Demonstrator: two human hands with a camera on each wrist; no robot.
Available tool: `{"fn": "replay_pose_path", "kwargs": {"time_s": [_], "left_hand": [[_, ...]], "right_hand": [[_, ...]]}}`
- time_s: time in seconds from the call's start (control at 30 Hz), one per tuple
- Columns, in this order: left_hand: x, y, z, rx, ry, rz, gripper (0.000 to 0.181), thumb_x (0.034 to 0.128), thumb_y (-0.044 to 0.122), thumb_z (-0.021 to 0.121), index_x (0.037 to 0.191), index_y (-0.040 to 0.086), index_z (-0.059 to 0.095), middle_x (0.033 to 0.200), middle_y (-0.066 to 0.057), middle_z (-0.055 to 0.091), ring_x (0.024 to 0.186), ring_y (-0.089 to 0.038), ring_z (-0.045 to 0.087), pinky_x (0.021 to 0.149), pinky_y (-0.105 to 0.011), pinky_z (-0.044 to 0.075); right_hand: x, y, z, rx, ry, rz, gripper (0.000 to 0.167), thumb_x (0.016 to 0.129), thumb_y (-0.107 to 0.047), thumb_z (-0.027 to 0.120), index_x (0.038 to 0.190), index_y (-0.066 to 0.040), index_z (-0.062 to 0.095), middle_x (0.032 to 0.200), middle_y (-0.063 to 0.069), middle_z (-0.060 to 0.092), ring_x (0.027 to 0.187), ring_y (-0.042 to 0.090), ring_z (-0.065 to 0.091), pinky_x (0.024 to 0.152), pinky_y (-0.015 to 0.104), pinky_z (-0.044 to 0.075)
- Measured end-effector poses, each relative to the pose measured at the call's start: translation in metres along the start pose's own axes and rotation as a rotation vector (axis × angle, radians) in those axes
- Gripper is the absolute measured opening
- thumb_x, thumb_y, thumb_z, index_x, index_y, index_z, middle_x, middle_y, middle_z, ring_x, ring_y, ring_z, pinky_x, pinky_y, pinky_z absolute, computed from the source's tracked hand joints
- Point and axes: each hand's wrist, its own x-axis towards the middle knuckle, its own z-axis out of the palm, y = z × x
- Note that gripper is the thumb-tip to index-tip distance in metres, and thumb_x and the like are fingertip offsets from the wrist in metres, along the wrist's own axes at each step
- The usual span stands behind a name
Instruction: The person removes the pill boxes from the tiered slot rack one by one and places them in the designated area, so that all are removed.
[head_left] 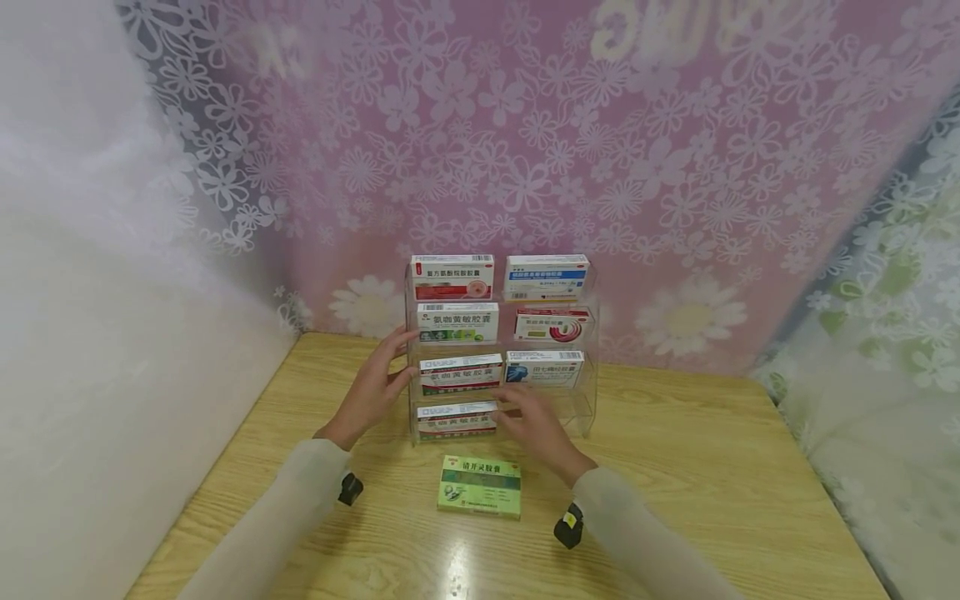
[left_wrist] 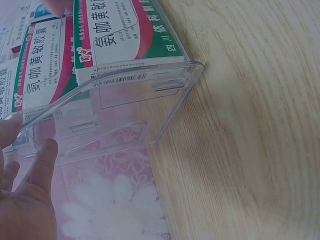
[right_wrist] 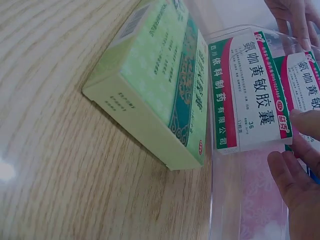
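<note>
A clear tiered rack stands on the table, holding white medicine boxes in two columns. In the lowest tier sits a white, red and green medicine box; a matching box is one tier up. My left hand touches the rack's left side, fingers mostly straight along the clear wall in the left wrist view. The right hand has its fingertips at the lowest box's upper right corner and appears to pinch it; part of this grip is hidden. In front of the rack lies a green medicine box.
Upper tiers bear other boxes, among them a red and white one and a blue and white one. The wooden table meets a pink flowered backdrop behind the rack. A pale wall rises at the left.
</note>
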Motion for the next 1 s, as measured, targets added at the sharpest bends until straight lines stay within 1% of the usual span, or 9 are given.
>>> {"fn": "replay_pose_path", "kwargs": {"time_s": [0.17, 0.27, 0.47, 0.6, 0.7, 0.83, 1.0], "left_hand": [[-0.002, 0.0, 0.001, 0.0, -0.004, -0.024, 0.063, 0.1099, 0.006, 0.064, 0.167, 0.021, 0.043, 0.181, -0.012, 0.025, 0.151, -0.045, 0.051, 0.11, -0.06, 0.058], [-0.002, -0.001, 0.001, -0.002, -0.003, -0.019, 0.063, 0.1099, 0.005, 0.064, 0.167, 0.021, 0.043, 0.181, -0.012, 0.025, 0.151, -0.045, 0.051, 0.11, -0.06, 0.058], [0.0, -0.005, 0.001, 0.009, 0.001, -0.012, 0.064, 0.1098, 0.007, 0.065, 0.167, 0.023, 0.042, 0.181, -0.011, 0.025, 0.151, -0.044, 0.051, 0.11, -0.059, 0.058], [0.0, -0.006, 0.001, 0.004, 0.0, -0.013, 0.064, 0.1097, 0.006, 0.065, 0.167, 0.023, 0.042, 0.181, -0.011, 0.024, 0.151, -0.045, 0.052, 0.109, -0.06, 0.059], [0.0, -0.007, 0.001, 0.003, 0.0, -0.013, 0.064, 0.1098, 0.006, 0.065, 0.167, 0.023, 0.043, 0.181, -0.01, 0.024, 0.151, -0.044, 0.052, 0.11, -0.059, 0.058], [0.0, -0.007, 0.001, 0.0, -0.003, -0.015, 0.063, 0.1101, 0.006, 0.064, 0.167, 0.024, 0.042, 0.181, -0.01, 0.024, 0.151, -0.043, 0.051, 0.11, -0.059, 0.058], [0.001, -0.007, 0.0, -0.001, -0.004, -0.015, 0.064, 0.1101, 0.007, 0.064, 0.167, 0.025, 0.042, 0.181, -0.01, 0.024, 0.151, -0.044, 0.051, 0.11, -0.059, 0.058]], "right_hand": [[-0.001, -0.001, 0.004, -0.028, -0.031, -0.015, 0.031, 0.103, -0.012, 0.077, 0.134, -0.015, 0.076, 0.143, 0.007, 0.068, 0.132, 0.027, 0.065, 0.099, 0.038, 0.066], [-0.001, 0.0, 0.006, -0.041, -0.038, -0.022, 0.027, 0.103, -0.013, 0.077, 0.13, -0.016, 0.077, 0.14, 0.005, 0.068, 0.131, 0.025, 0.064, 0.1, 0.036, 0.065], [0.0, 0.0, 0.009, -0.046, -0.006, -0.019, 0.024, 0.102, -0.009, 0.077, 0.125, -0.017, 0.078, 0.134, 0.002, 0.07, 0.126, 0.022, 0.066, 0.099, 0.039, 0.065], [-0.001, -0.002, 0.007, -0.026, 0.003, 0.006, 0.022, 0.106, -0.009, 0.073, 0.126, -0.017, 0.077, 0.135, 0.001, 0.07, 0.125, 0.021, 0.067, 0.1, 0.038, 0.065], [-0.002, -0.007, 0.0, -0.007, 0.016, 0.015, 0.022, 0.107, -0.01, 0.071, 0.128, -0.016, 0.076, 0.132, 0.003, 0.07, 0.122, 0.022, 0.068, 0.101, 0.038, 0.065], [-0.005, -0.013, -0.015, 0.006, 0.038, 0.022, 0.022, 0.108, -0.012, 0.07, 0.129, -0.016, 0.076, 0.128, 0.004, 0.071, 0.12, 0.023, 0.069, 0.101, 0.041, 0.065], [-0.013, -0.017, -0.039, -0.016, 0.081, 0.013, 0.022, 0.108, -0.014, 0.07, 0.129, -0.017, 0.076, 0.132, 0.004, 0.073, 0.12, 0.024, 0.07, 0.098, 0.043, 0.067]]}}
